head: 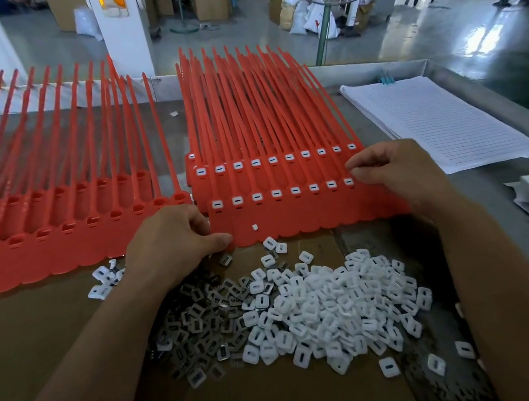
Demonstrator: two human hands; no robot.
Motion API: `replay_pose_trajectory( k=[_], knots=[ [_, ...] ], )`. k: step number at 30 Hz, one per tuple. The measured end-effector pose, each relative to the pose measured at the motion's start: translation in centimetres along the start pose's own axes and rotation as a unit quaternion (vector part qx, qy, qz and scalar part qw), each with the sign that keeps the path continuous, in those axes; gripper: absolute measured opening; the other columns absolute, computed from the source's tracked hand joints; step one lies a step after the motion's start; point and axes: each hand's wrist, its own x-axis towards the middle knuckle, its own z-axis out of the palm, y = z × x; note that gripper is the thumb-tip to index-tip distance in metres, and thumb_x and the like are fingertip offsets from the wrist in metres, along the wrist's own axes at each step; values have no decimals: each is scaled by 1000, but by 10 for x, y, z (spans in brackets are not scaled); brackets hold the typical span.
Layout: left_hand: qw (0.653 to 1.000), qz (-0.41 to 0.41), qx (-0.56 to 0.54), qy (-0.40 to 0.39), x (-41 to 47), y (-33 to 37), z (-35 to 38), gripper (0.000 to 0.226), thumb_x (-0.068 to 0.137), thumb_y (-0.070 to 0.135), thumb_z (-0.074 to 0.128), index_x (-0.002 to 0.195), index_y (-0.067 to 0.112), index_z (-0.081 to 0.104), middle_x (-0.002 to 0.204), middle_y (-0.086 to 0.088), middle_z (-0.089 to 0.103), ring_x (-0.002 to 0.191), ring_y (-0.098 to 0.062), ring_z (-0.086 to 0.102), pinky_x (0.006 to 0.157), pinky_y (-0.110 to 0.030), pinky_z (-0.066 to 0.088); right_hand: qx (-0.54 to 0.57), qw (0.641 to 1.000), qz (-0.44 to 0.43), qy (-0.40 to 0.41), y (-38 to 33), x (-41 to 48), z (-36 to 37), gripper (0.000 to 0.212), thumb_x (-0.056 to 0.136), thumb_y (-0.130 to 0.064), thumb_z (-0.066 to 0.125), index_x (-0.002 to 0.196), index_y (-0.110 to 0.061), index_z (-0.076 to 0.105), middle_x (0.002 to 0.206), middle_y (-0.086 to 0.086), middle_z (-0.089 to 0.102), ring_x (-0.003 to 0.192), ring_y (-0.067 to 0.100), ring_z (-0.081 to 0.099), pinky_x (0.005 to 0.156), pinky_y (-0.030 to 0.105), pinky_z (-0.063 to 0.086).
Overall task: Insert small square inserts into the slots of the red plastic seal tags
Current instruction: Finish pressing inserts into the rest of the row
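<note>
Inserts [324,301] lay heaped nearest. Beyond them, the filled strip [293,216] ran crosswise between both hands: left hand [175,238] pinched its left corner, right hand [390,173] pinched its right end. Empty tags [40,256] lay left.

Front centre is blocked by insert pile [326,312]. Far side is covered by tag strips [54,240]. Right is taken by paper stack [434,121]. Bare brown sheet [36,340] is left open lower-left.

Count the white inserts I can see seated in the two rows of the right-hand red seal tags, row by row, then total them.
Near row of white inserts in the red seal tags: 8 showing; the right hand may hide more.
Far row: 10.
Total: 18 visible.
</note>
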Motion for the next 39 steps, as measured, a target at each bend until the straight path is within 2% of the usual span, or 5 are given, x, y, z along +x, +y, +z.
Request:
replay_pose_trajectory(
  k=[7, 12, 17, 24, 39],
  knots=[
    [1000, 7, 3, 8, 1, -4, 2, 26, 63, 45, 76, 67, 26, 58, 73, 16, 56, 69, -1, 51, 59, -27, 36, -105, 958, -11, -266, -13, -20, -5, 13, 77, -3, 69, 82, -15, 69, 73, -3, 66, 63, -2, 59, 60, 7, 44],
    [1000, 5, 1, 10, 3, -4, 3, 27, 62, 45, 77, 66, 25, 59, 69, 13, 59, 66, -4, 54, 57, -26, 37, -182, 925, 12, -334, -6, -18, -12, 20, 73, -6, 73, 76, -26, 69, 71, -14, 67, 65, -7, 57, 70, 16, 41],
    [1000, 3, 0, 9, 3, -3, 3, 27, 62, 45, 77, 66, 25, 59, 69, 12, 60, 65, -5, 55, 53, -24, 36, -207, 904, 13, -373, -7, -19, -14, 25, 68, -8, 78, 74, -31, 68, 68, -19, 66, 65, -11, 56, 64, 8, 40],
    [1000, 2, -2, 6, 3, -4, 4, 27, 62, 44, 77, 67, 24, 60, 69, 10, 61, 65, -7, 57, 56, -26, 39, -220, 893, 19, -392, -9, -21, -4, 19, 68, -15, 78, 72, -30, 68, 69, -11, 66, 61, -4, 57, 71, 25, 48],
    [1000, 11, 3, 10, 3, -3, 4, 27, 62, 45, 77, 65, 26, 58, 69, 13, 58, 66, -4, 53, 55, -25, 35, -82, 925, 58, -367, -12, -22, -7, 12, 89, -1, 53, 86, -12, 56, 74, 0, 72, 67, 12, 69, 50, 12, 44]
  ],
)
